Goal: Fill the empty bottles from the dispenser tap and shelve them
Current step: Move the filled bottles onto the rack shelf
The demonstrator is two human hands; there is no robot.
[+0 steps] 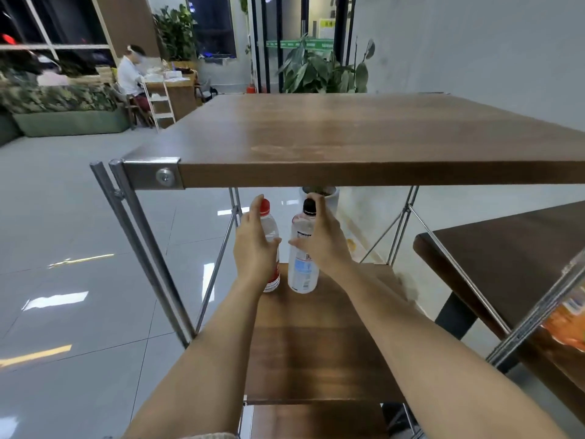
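Observation:
Two clear plastic bottles stand upright side by side on the lower wooden shelf (319,343) of a metal-framed rack. The red-capped bottle (271,228) with a red label is on the left, and my left hand (253,245) wraps around its side. The black-capped bottle (304,261) with a white and blue label is on the right, and my right hand (323,239) holds its upper body. Both bottles rest on the shelf near its far edge. No dispenser tap is in view.
The rack's top wooden shelf (348,137) overhangs the bottles closely. A dark wooden table (506,258) stands to the right, with an orange packet (566,321) behind a rack bar at the right edge. A white planter (332,193) sits behind the rack. A seated person (129,74) is far left.

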